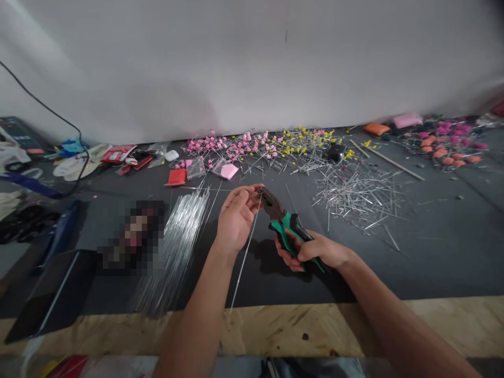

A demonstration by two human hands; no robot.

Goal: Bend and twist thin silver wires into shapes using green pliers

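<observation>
My right hand is wrapped around the green and black handles of a pair of pliers, whose dark jaws point up and to the left. At the jaw tip, my left hand has its fingertips closed on the top end of a thin metal wire. From there the wire slants down toward the front edge of the dark tabletop. Fingers and jaws partly hide the wire's top end. Left of my forearm lies a bundle of long straight silvery wires.
Short cut wires lie heaped at right. Along the wall are wire stems with pink tips and yellow tips, and a coral and magenta group. A wooden stick, a red packet and a dark tablet-like slab lie around.
</observation>
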